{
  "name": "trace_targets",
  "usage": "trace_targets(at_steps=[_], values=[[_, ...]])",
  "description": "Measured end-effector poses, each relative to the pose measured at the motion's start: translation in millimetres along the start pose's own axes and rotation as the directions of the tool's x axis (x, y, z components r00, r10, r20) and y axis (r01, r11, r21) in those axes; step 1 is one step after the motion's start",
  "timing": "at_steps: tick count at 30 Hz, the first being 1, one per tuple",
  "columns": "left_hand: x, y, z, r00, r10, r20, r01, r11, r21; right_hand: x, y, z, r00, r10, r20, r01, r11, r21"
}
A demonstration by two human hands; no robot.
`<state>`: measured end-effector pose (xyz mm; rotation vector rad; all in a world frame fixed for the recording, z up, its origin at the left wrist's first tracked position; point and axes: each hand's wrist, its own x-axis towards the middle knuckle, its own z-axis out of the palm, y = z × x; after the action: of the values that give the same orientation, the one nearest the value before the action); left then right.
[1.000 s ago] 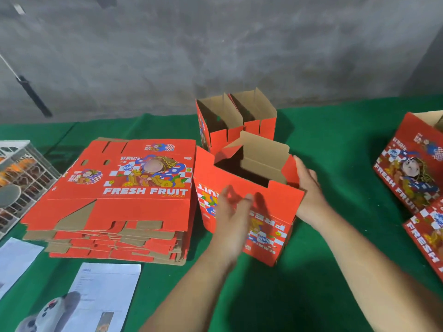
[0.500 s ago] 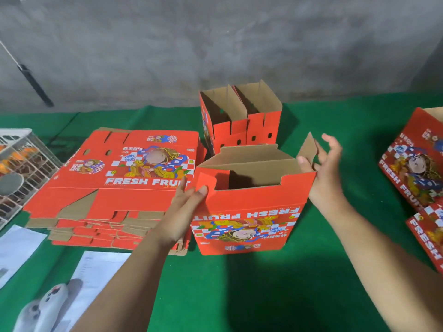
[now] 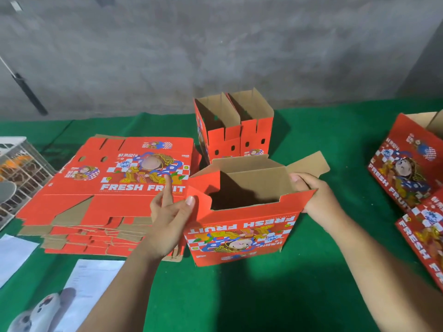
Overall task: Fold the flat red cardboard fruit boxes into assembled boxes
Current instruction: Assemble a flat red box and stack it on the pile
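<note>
A red cardboard fruit box (image 3: 242,226) stands upright and open-topped on a green-covered worktop (image 3: 263,295), near the middle of its front half, with its printed "FRESH FRUIT" face turned toward the person and reading upside down. Both bare hands hold the box by its top corners. The left hand (image 3: 167,219) is at the near-left corner: its thumb presses on the red corner flap while the index finger points straight up and away from the box, and the other fingers seem to be tucked behind the card, though this is hard to see. The right hand (image 3: 316,195) grips the right rim, fingers curled over the edge where a brown flap (image 3: 309,164) sticks out to the right.

Just beside the left hand, toward the worktop's left edge, lies a stack of flat red boxes (image 3: 115,195), unfolded. Behind the held box, toward the back edge, stand two assembled boxes (image 3: 235,130) side by side, open at the top. At the right edge more red boxes (image 3: 407,168) lie tilted, partly out of view. Sheets of paper (image 3: 91,283) lie at the front-left corner, and a wire crate (image 3: 21,168) sits at the left edge.
</note>
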<state>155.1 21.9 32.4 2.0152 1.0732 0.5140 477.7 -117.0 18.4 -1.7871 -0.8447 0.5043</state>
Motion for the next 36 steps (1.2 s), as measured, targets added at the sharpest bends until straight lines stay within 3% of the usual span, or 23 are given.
trace_targets(at_steps=[3, 10, 14, 18, 20, 22, 23, 25, 26, 28, 32, 36], values=[[0.6, -3.4, 3.4, 0.999, -0.001, -0.038, 0.002, 1.0, 0.015, -5.7, -10.5, 1.8, 0.982, 0.178, 0.063, -0.187, 0.961, 0.205], [1.8, 1.0, 3.1, 0.994, -0.012, -0.106, 0.013, 1.0, 0.014, -21.9, 4.6, 8.1, 0.966, 0.208, 0.151, -0.245, 0.923, 0.296], [10.0, -4.6, 13.3, 0.989, 0.031, -0.144, -0.022, 0.998, 0.065, -31.2, 11.5, 15.5, 0.997, 0.051, 0.062, -0.06, 0.986, 0.156], [18.0, -2.2, 35.8, 0.949, -0.055, -0.312, 0.088, 0.992, 0.093, -19.5, 9.5, 32.1, 0.999, 0.029, -0.033, -0.027, 0.997, 0.071], [24.3, -1.5, 40.0, 0.929, -0.07, -0.365, 0.117, 0.987, 0.109, -20.3, 6.9, 43.2, 0.985, 0.017, -0.173, -0.034, 0.995, -0.094], [30.1, -0.5, 42.3, 0.921, -0.069, -0.383, 0.128, 0.983, 0.13, -23.9, -4.8, 49.2, 0.93, -0.124, -0.347, -0.01, 0.932, -0.362], [31.8, -0.1, 43.0, 0.92, -0.056, -0.389, 0.122, 0.982, 0.146, -24.2, -10.3, 50.6, 0.896, -0.289, -0.336, 0.077, 0.848, -0.525], [33.3, 0.3, 43.4, 0.915, -0.007, -0.404, 0.097, 0.974, 0.202, -22.0, -19.2, 55.3, 0.834, -0.542, -0.1, 0.317, 0.619, -0.718], [33.2, -0.3, 42.9, 0.912, 0.021, -0.409, 0.084, 0.968, 0.238, -19.8, -23.1, 58.0, 0.822, -0.568, 0.032, 0.409, 0.55, -0.728], [33.2, -1.8, 42.1, 0.911, 0.057, -0.409, 0.068, 0.956, 0.284, -12.8, -31.9, 64.6, 0.862, -0.479, 0.167, 0.422, 0.493, -0.761], [31.8, 0.7, 47.3, 0.914, 0.155, -0.374, -0.026, 0.945, 0.326, 4.1, -43.0, 86.5, 0.961, -0.248, 0.122, 0.217, 0.401, -0.89], [27.9, -0.5, 50.6, 0.899, 0.276, -0.338, -0.144, 0.919, 0.368, 3.6, -40.4, 101.6, 0.975, -0.136, 0.176, 0.214, 0.369, -0.905]])
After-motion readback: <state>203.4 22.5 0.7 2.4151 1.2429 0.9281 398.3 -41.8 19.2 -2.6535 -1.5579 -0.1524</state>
